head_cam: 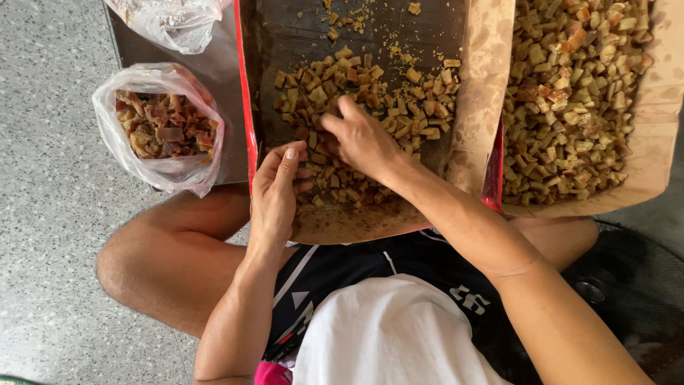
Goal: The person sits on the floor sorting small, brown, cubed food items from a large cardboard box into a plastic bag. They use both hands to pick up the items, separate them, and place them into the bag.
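A dark tray with a red rim [246, 107] rests on my lap and carries a heap of small brown and tan cut pieces [370, 89]. My right hand [363, 142] lies palm down on the heap, fingers spread among the pieces. My left hand [274, 192] is at the tray's near left edge, fingers curled over a few pieces; I cannot tell whether it grips any. A brown paper lining [484, 93] covers the tray's right and near sides.
A second paper-lined tray [655, 121] full of the same pieces stands to the right. A clear plastic bag [160, 128] of darker pieces sits at the left, another bag [171, 21] behind it. Speckled grey floor [50, 178] lies at the left; my bare knees flank the tray.
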